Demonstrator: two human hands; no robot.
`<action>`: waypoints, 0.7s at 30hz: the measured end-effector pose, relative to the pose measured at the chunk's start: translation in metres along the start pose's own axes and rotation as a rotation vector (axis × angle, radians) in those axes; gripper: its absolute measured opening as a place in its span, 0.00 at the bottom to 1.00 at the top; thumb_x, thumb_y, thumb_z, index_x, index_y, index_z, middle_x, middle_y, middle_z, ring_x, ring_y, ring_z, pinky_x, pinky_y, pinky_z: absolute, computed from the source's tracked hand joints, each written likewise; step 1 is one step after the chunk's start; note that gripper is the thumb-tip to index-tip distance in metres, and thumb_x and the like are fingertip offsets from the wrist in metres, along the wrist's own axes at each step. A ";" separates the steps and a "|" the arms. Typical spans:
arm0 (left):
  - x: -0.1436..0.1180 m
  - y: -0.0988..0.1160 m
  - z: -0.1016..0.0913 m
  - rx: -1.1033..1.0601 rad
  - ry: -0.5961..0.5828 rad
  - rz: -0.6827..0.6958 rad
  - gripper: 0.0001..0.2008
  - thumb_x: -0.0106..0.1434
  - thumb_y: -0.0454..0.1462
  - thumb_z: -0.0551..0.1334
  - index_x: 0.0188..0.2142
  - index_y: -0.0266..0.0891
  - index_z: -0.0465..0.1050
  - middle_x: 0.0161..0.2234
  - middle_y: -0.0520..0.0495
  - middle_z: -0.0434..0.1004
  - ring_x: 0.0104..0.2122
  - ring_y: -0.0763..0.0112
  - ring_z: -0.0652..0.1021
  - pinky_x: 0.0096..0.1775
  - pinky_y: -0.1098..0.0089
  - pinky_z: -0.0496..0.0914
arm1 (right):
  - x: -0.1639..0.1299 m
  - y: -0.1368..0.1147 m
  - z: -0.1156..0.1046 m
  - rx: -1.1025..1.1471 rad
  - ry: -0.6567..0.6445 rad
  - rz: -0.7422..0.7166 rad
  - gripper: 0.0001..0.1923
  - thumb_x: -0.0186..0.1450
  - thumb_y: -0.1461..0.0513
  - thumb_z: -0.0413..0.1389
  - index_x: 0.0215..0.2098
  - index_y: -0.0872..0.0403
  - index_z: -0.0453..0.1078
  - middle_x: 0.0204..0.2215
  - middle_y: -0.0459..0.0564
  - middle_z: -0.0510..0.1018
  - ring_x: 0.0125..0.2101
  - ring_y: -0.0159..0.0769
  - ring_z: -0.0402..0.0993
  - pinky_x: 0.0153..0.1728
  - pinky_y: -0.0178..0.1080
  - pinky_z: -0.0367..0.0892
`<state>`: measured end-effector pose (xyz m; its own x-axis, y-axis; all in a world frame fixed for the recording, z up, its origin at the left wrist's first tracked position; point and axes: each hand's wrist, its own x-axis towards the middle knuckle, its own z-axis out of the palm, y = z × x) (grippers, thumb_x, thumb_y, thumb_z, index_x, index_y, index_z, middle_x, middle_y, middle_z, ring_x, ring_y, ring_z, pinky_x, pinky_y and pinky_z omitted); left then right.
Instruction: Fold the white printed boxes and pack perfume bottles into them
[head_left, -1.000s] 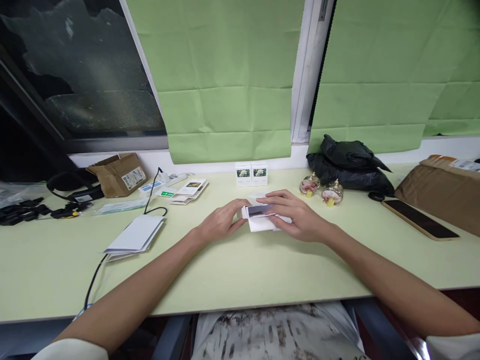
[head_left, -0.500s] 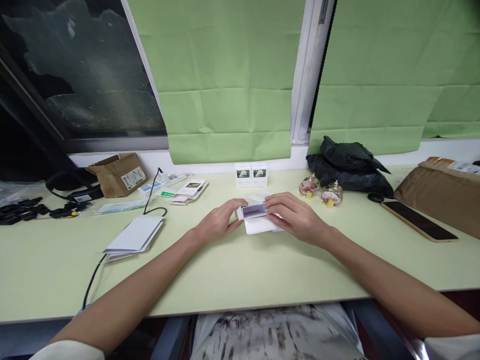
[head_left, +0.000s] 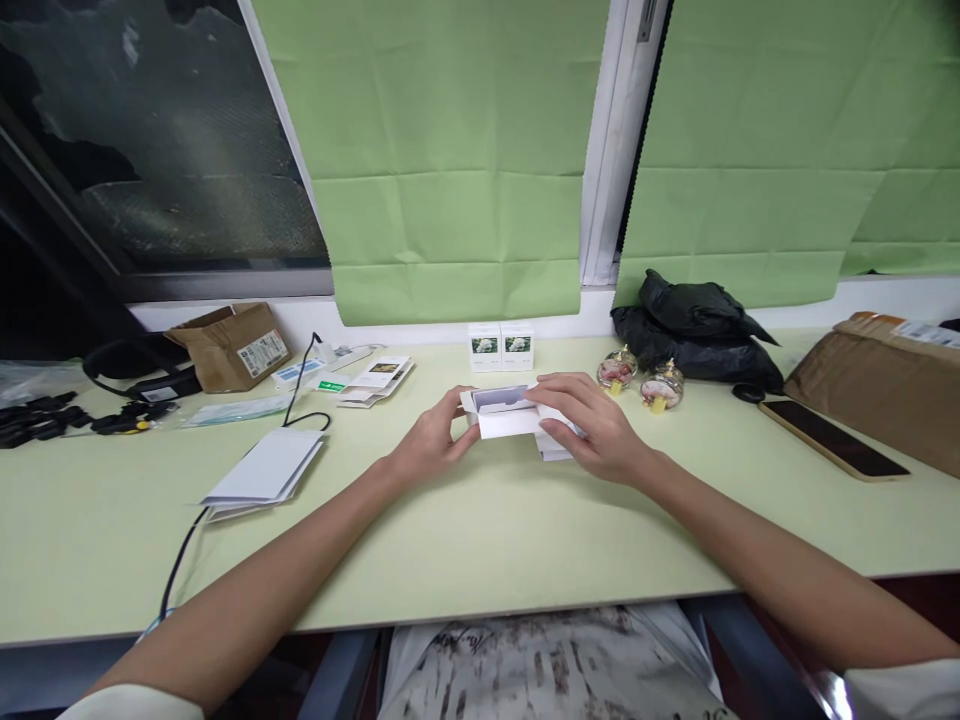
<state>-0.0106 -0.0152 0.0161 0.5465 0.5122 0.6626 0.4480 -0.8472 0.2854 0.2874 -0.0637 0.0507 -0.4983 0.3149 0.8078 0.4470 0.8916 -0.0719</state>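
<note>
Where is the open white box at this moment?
The open white box is near the head view's centre, held between the left hand and right hand.

Box (head_left: 506, 426), one: white, visible front plain, inside shaded grey-violet; open along the upper side, held lengthwise between my left hand (head_left: 435, 438) and right hand (head_left: 600, 425).

Counted around one open white box (head_left: 506, 424)
Behind it, two picture boxes (head_left: 501, 350); rightward, two round ornaments (head_left: 617, 370) (head_left: 661, 386), one phone (head_left: 832, 440), one brown package (head_left: 874, 388); leftward, one brown carton (head_left: 234, 352).
</note>
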 end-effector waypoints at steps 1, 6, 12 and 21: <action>-0.001 0.000 0.001 -0.014 0.010 -0.025 0.22 0.73 0.37 0.60 0.63 0.42 0.59 0.57 0.38 0.76 0.49 0.61 0.83 0.47 0.61 0.82 | 0.000 0.001 0.000 0.003 -0.006 -0.009 0.25 0.75 0.60 0.56 0.69 0.43 0.63 0.57 0.56 0.78 0.60 0.53 0.72 0.59 0.60 0.72; -0.001 0.002 0.005 -0.021 0.033 -0.085 0.17 0.72 0.41 0.62 0.57 0.41 0.64 0.47 0.41 0.81 0.44 0.60 0.84 0.39 0.66 0.80 | 0.000 0.000 0.001 -0.008 -0.015 -0.006 0.32 0.75 0.58 0.58 0.74 0.42 0.55 0.64 0.55 0.74 0.65 0.53 0.68 0.63 0.60 0.69; 0.007 -0.004 -0.004 -0.029 0.167 -0.241 0.14 0.73 0.47 0.62 0.50 0.42 0.65 0.46 0.42 0.80 0.47 0.59 0.82 0.46 0.63 0.76 | -0.003 0.003 0.007 -0.090 0.027 0.167 0.32 0.76 0.56 0.54 0.75 0.44 0.50 0.66 0.58 0.70 0.65 0.54 0.67 0.63 0.60 0.67; 0.009 -0.065 -0.015 -0.095 0.277 -0.576 0.25 0.73 0.50 0.60 0.62 0.40 0.60 0.57 0.35 0.76 0.51 0.55 0.79 0.52 0.55 0.74 | -0.013 0.037 0.014 -0.195 0.100 0.371 0.12 0.76 0.63 0.48 0.55 0.51 0.66 0.47 0.57 0.76 0.48 0.51 0.72 0.51 0.53 0.67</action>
<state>-0.0457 0.0424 0.0140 0.0284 0.8442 0.5353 0.5436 -0.4625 0.7004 0.3004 -0.0308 0.0294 -0.2074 0.5610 0.8014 0.7195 0.6425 -0.2636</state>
